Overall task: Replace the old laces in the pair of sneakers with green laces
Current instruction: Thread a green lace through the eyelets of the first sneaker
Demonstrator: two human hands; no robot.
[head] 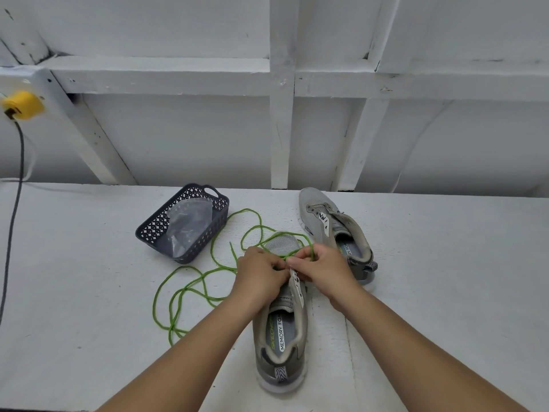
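While hands (261,270) (323,269) pinch green lace (190,288), insole (277,331) reads "MEMORY FOAM".

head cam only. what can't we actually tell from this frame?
- Which eyelets the green lace passes through on the near sneaker: head view, both hands cover them.
- Fingertips of the left hand and right hand: curled together, so the exact grip is hidden.
- What is in the clear bag in the basket: too blurred.
- Where the dark cable ends: cut off by the left edge.
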